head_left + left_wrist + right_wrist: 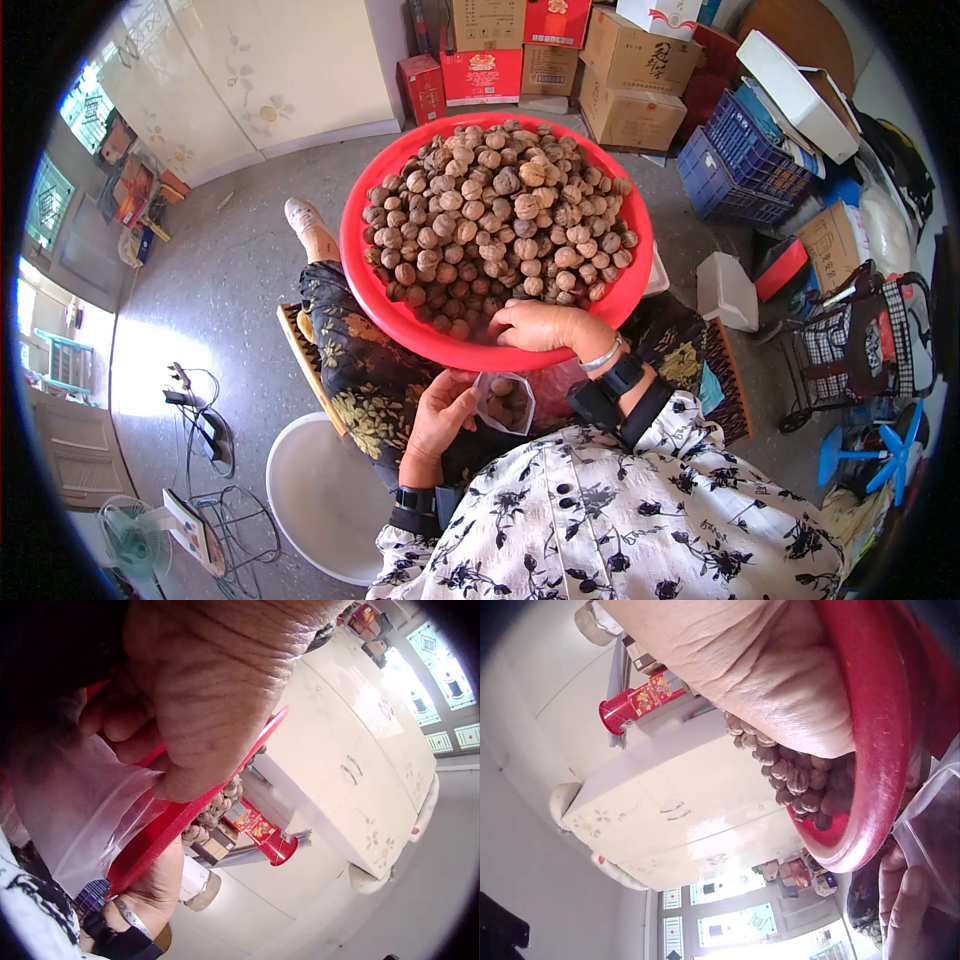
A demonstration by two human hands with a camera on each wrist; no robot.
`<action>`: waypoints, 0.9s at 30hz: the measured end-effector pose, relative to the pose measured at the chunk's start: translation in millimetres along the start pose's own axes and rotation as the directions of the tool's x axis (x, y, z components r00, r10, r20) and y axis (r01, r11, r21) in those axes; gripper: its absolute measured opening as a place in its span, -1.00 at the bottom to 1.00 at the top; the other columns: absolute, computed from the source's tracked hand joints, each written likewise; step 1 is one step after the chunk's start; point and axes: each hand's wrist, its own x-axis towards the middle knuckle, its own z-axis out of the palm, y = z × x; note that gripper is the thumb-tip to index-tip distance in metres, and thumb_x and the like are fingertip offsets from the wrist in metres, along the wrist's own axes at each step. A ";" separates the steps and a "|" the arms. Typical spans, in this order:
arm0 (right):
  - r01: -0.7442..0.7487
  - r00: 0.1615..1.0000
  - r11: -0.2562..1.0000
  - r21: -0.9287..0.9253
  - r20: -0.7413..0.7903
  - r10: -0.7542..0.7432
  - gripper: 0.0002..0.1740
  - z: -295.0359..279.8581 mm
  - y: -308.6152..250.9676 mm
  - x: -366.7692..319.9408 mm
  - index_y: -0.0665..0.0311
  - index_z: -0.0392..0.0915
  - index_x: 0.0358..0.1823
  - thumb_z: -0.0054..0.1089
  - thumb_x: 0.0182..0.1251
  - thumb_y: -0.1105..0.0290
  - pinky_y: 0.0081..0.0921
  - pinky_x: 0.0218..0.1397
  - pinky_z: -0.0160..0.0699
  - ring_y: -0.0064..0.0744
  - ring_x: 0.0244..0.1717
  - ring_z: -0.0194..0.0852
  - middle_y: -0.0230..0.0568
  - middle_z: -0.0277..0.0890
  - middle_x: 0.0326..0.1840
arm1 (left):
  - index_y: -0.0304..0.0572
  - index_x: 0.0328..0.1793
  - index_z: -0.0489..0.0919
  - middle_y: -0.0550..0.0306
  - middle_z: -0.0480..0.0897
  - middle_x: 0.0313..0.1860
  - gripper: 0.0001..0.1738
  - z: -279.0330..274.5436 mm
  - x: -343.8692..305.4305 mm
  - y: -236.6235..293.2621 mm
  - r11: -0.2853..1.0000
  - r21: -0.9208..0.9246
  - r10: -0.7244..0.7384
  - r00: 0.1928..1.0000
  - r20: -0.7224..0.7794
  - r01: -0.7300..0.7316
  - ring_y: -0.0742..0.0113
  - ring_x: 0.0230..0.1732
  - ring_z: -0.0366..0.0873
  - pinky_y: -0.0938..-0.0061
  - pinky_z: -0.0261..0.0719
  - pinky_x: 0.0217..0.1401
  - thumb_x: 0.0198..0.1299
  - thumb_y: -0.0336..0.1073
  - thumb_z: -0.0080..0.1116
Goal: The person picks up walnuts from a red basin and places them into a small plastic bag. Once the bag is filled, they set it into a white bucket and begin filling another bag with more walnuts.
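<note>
A red basin [362,300] heaped with walnuts [490,215] rests over the person's lap. The right hand [545,325] reaches over the near rim into the walnuts, its fingertips partly hidden among them. Just below the rim, the left hand [443,415] pinches the edge of a clear plastic bag [520,424] with several walnuts inside. In the left wrist view the bag [82,802] hangs from the fingers of the left hand [202,697]. The right wrist view shows the right hand [757,675] bent over the basin's rim [881,750].
A white tub [325,500] stands on the floor at the left, near cables [210,430] and a small fan [135,535]. Cardboard boxes [640,70] are stacked behind the basin. Blue crates [740,165], a white foam box [727,290] and a checked cart [850,350] are at the right.
</note>
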 end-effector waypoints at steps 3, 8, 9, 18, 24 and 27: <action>-0.086 0.996 0.993 0.085 0.041 0.083 -0.65 -3.6 -4.6 -1.6 0.27 0.59 0.05 0.16 0.28 0.29 -0.27 0.25 0.43 0.01 0.17 0.48 0.03 0.54 0.06 | -0.20 0.08 0.51 0.29 0.61 -0.27 -0.78 -3.3 0.0 -2.7 1.000 -0.003 -0.015 0.999 0.034 0.015 0.64 -0.49 0.44 0.72 0.45 -0.50 0.34 -0.38 0.13; 0.030 0.997 0.998 0.054 -0.074 -0.026 -0.66 -0.3 1.0 -1.3 0.35 0.65 -0.06 0.24 0.20 0.30 -0.26 0.10 0.55 0.01 0.03 0.61 0.11 0.65 -0.07 | -0.21 0.07 0.51 0.30 0.60 -0.30 -0.79 -2.4 -0.2 -1.0 1.000 -0.026 -0.010 0.999 0.039 0.011 0.63 -0.50 0.43 0.71 0.46 -0.51 0.34 -0.40 0.13; -0.025 0.997 0.999 0.047 -0.067 0.028 -0.68 0.8 1.7 0.3 0.36 0.65 -0.11 0.27 0.18 0.31 -0.25 0.07 0.56 0.00 0.00 0.62 0.10 0.66 -0.10 | -0.21 0.07 0.51 0.30 0.60 -0.30 -0.79 -1.9 -0.7 -0.1 1.000 -0.026 -0.010 0.999 0.039 0.011 0.63 -0.50 0.43 0.71 0.46 -0.51 0.34 -0.40 0.13; -0.123 0.982 0.989 0.083 -0.132 0.133 -0.74 1.8 0.4 -2.7 0.33 0.59 -0.18 0.33 0.13 0.36 -0.30 -0.05 0.56 -0.12 -0.14 0.61 -0.02 0.63 -0.23 | -0.23 0.06 0.51 0.28 0.59 -0.34 -0.78 -1.7 -3.1 2.6 0.999 -0.046 -0.006 0.998 0.057 0.009 0.61 -0.52 0.44 0.70 0.46 -0.53 0.32 -0.42 0.17; 0.002 0.950 0.950 0.312 -0.296 0.095 -0.79 5.8 -7.1 -12.2 0.32 0.61 -0.19 0.31 0.20 0.37 -0.40 -0.14 0.57 -0.32 -0.26 0.61 -0.16 0.66 -0.29 | -0.26 0.06 0.49 0.26 0.59 -0.38 -0.79 -4.4 -0.7 -3.1 0.999 -0.033 -0.007 0.999 0.032 0.008 0.56 -0.57 0.48 0.68 0.48 -0.54 0.33 -0.44 0.13; 0.093 0.959 0.863 0.497 -0.277 0.056 -0.82 -5.2 -19.7 -25.4 0.32 0.60 -0.16 0.30 0.28 0.39 -0.52 -0.19 0.57 -0.55 -0.28 0.57 -0.34 0.64 -0.30 | -0.27 0.05 0.49 0.24 0.59 -0.40 -0.81 -3.3 0.9 -3.7 0.999 -0.042 0.003 1.000 0.011 -0.002 0.55 -0.59 0.49 0.65 0.49 -0.55 0.34 -0.47 0.08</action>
